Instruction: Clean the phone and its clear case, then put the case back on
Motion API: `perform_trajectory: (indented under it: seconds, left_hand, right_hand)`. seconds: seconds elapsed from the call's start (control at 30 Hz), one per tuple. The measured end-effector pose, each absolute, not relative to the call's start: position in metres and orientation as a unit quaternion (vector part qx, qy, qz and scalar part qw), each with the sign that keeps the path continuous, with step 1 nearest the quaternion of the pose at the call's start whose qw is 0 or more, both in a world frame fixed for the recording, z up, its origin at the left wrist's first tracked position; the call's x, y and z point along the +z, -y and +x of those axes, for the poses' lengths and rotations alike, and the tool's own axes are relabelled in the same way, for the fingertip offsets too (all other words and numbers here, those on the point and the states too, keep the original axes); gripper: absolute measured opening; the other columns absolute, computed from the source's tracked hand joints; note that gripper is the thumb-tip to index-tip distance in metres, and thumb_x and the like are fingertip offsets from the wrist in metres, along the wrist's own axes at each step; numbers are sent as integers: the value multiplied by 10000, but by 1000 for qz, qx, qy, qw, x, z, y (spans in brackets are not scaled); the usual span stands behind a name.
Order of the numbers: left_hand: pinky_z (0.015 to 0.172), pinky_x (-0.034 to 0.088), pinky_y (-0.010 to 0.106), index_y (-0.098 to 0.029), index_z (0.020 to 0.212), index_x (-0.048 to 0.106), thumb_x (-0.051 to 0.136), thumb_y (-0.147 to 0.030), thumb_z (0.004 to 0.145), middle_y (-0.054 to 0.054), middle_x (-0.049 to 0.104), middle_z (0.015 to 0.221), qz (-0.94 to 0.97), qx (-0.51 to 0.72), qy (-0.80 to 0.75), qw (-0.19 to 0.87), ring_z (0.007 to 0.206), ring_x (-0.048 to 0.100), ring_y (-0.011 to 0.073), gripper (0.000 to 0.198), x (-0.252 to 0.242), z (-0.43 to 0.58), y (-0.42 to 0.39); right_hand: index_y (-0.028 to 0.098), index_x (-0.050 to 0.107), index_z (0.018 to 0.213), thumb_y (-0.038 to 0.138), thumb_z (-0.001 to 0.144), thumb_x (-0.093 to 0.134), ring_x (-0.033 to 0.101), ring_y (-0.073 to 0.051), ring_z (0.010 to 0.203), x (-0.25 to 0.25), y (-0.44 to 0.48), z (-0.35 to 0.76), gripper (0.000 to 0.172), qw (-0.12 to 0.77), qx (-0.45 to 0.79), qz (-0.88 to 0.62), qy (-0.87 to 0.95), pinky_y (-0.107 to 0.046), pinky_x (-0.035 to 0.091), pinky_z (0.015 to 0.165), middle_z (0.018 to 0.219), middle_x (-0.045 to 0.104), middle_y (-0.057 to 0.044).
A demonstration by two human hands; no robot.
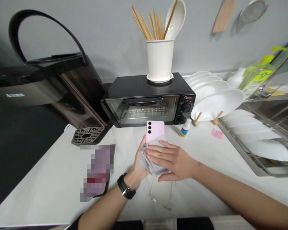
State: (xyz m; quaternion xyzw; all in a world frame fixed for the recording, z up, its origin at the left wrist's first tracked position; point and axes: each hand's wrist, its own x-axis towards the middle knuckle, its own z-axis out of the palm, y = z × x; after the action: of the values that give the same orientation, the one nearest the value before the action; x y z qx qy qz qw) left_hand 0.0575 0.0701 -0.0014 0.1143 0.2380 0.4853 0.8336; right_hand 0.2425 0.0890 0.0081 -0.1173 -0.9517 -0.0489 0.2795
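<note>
A pale pink phone (156, 127) stands out above my hands, its back with three camera lenses facing me. My left hand (139, 163), with a black watch on the wrist, is closed around the phone's lower left side. Over the lower part of the phone's back lies a thin grey cloth (155, 164). My right hand (175, 159) presses this cloth against the phone, fingers stretched across it and thumb below. Beneath my hands, a clear phone case (162, 201) rests on the white counter (196, 201), partly covered by them. The phone's lower end is hidden.
A black toaster oven (144, 89) carries a white cup (160, 59) of chopsticks. A small white bottle (185, 128) and a pink note (217, 134) lie to the right, near racked plates (218, 102). At left are a dark drink dispenser (79, 99) and a blurred-out flat object (99, 169).
</note>
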Motion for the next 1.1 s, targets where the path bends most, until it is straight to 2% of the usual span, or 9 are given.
perform_trajectory:
  seconds: [0.1, 0.2, 0.3, 0.5, 0.7, 0.77, 0.93, 1.0, 1.1]
  left_hand:
    - [1013, 576, 375, -108, 1323, 704, 545, -496, 1030, 125, 819, 1106, 113, 529, -249, 803, 1074, 775, 276, 511, 8, 59, -70]
    - [1103, 522, 446, -122, 1382, 680, 514, -411, 1043, 128, 806, 1184, 137, 521, -271, 798, 1204, 730, 313, 476, 11, 68, -65]
    - [1101, 523, 413, -137, 1403, 667, 466, -344, 1058, 103, 819, 1147, 131, 499, -292, 805, 1169, 747, 274, 450, 9, 72, -63]
    - [1029, 573, 404, -66, 1263, 724, 433, -518, 1065, 144, 825, 1038, 91, 509, -303, 801, 1038, 784, 285, 573, 13, 61, -72]
    - [1081, 535, 418, -122, 1304, 712, 449, -375, 1072, 113, 817, 1118, 106, 511, -287, 803, 1134, 753, 278, 432, 9, 75, -67]
    - [1042, 554, 385, -129, 1293, 716, 481, -406, 1066, 97, 825, 1071, 109, 506, -283, 807, 1059, 774, 256, 428, 3, 74, -66]
    - [984, 575, 326, -102, 1227, 737, 477, -531, 1062, 102, 826, 1047, 102, 533, -280, 792, 967, 790, 224, 528, 3, 64, -72]
    - [1022, 560, 343, -122, 1269, 726, 449, -487, 1078, 90, 822, 1096, 111, 558, -282, 773, 1033, 778, 229, 497, 9, 66, -72]
    - [1081, 528, 398, -133, 1349, 694, 459, -403, 1074, 100, 807, 1178, 137, 540, -281, 781, 1153, 745, 268, 452, 14, 74, -68]
  right_hand:
    - [151, 412, 1620, 509, 1119, 375, 479, -213, 1515, 6, -93, 251, 617, 318, -56, -162, 932, -474, 243, 1329, 1548, 593, -111]
    - [100, 291, 1669, 650, 1070, 382, 362, -342, 1576, 9, -99, 254, 818, 328, -65, -282, 899, -643, 209, 1300, 1642, 438, -208]
    - [44, 327, 1643, 753, 1023, 373, 294, -339, 1605, 12, -95, 249, 943, 296, -56, -244, 922, -614, 176, 1316, 1666, 386, -228]
    - [146, 540, 1528, 519, 1099, 456, 533, -198, 1473, 5, -92, 253, 575, 306, -37, -104, 946, -422, 294, 1315, 1494, 647, -99]
    - [70, 290, 1663, 713, 1037, 394, 320, -386, 1588, 8, -102, 253, 903, 298, -53, -285, 909, -715, 163, 1285, 1666, 385, -222]
    - [66, 329, 1645, 723, 1031, 405, 327, -339, 1593, 9, -97, 248, 902, 284, -37, -223, 932, -645, 181, 1311, 1654, 423, -199]
    - [129, 530, 1534, 519, 1077, 523, 554, -223, 1456, 4, -91, 250, 601, 321, -16, -99, 942, -461, 353, 1288, 1473, 665, -95]
    - [150, 479, 1581, 492, 1087, 497, 553, -259, 1457, 5, -94, 255, 601, 332, -23, -176, 926, -528, 371, 1268, 1508, 631, -118]
    - [152, 315, 1669, 597, 1073, 435, 385, -352, 1563, 10, -98, 257, 753, 323, -40, -303, 895, -669, 245, 1283, 1647, 445, -172]
